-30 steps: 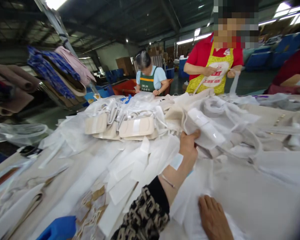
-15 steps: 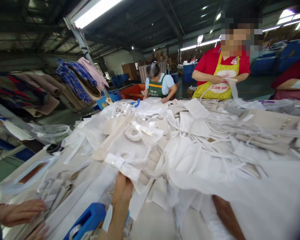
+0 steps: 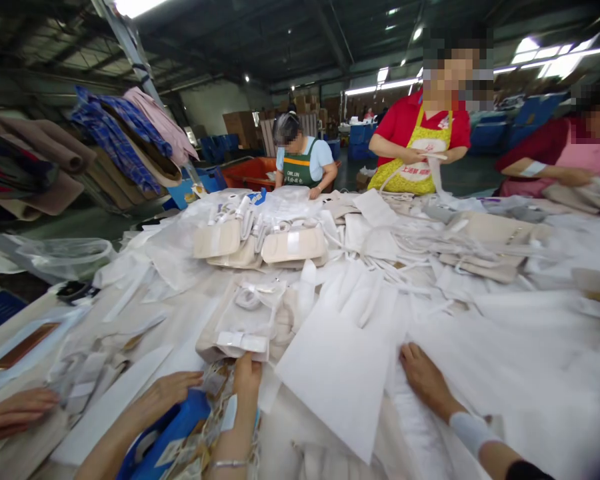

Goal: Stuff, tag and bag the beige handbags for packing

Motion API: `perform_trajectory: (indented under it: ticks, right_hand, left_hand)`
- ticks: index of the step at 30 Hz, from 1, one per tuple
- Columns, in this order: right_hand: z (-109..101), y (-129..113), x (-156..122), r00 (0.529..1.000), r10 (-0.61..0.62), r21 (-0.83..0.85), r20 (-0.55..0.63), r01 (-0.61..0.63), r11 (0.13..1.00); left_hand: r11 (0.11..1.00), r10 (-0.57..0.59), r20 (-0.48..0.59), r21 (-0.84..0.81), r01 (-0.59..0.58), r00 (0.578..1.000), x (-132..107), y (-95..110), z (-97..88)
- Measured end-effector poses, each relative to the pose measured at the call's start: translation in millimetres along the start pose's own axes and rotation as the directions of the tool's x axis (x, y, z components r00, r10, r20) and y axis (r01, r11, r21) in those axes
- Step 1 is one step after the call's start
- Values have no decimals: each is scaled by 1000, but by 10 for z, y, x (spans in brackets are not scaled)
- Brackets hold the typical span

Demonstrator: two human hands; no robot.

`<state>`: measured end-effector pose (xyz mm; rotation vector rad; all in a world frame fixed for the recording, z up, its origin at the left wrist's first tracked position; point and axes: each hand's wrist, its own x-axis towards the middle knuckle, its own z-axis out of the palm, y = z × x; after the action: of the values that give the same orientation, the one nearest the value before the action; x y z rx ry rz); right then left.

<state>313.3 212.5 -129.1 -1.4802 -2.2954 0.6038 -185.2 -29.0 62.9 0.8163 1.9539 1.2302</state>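
A beige handbag (image 3: 207, 337), with white wrapping and a coiled covered strap on top, lies in front of me. My left hand (image 3: 249, 373) is closed on its near edge, by a white band. To the right, my right hand (image 3: 425, 377), with a white wristband, is closed at the edge of white packing sheets (image 3: 455, 353); its fingertips are partly hidden. A loose white sheet (image 3: 337, 360) lies between my two hands. A blue container (image 3: 180, 433) of stringed tags stands left of my left forearm, and another person's hand (image 3: 173, 390) reaches over it.
Several wrapped beige bags (image 3: 295, 243) and tangled straps are heaped across the table. At the far left rests a co-worker's hand (image 3: 17, 413) beside wrapped straps. People in green (image 3: 300, 170), yellow (image 3: 410, 163) and pink (image 3: 587, 157) aprons work along the far side.
The view has swung right. The white sheet over my right hand has dropped, so the hand shows. The bag I hold has tipped toward me. A co-worker's hand has come over the blue container.
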Motion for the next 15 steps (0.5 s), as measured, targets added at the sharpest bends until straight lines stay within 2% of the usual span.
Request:
perform_trajectory:
  ticks: [2, 4, 6, 8, 9, 10, 11, 12, 13, 15]
  right_hand:
    - [-72, -38, 39, 997, 78, 62, 19, -79, 995]
    - [-126, -103, 31, 983, 180, 155, 40, -184, 971]
    - [-143, -229, -42, 954, 291, 277, 66, -298, 913]
    - [-123, -418, -170, 905, 409, 414, 117, -418, 808]
    - [-106, -524, -245, 873, 462, 477, 156, -476, 739]
    - [-89, -630, -324, 839, 505, 532, 202, -527, 663]
    - [-75, -729, -400, 807, 536, 579, 250, -568, 585]
    - [-68, -816, -472, 779, 552, 619, 296, -597, 511]
    - [-67, -887, -536, 760, 554, 654, 341, -615, 440]
    - [-87, -980, -637, 741, 520, 719, 424, -625, 304]
  left_hand:
    - [996, -71, 160, 70, 61, 985, 149, -70, -160]
    - [992, -125, 312, 61, 112, 942, 254, -73, -125]
    - [981, -190, 444, 45, 189, 876, 213, -1, 83]
    - [959, -242, 477, -16, 283, 845, 0, 123, 426]
    - [949, -225, 397, -120, 293, 890, -150, 193, 631]
    - [945, -176, 306, -212, 247, 936, -311, 264, 844]
    - [947, -128, 232, -261, 188, 964, -465, 334, 1052]
    - [949, -92, 187, -280, 143, 978, -600, 401, 1243]
    - [950, -80, 194, -282, 133, 978, -705, 463, 1404]
    - [954, -67, 209, -274, 124, 976, -818, 571, 1609]
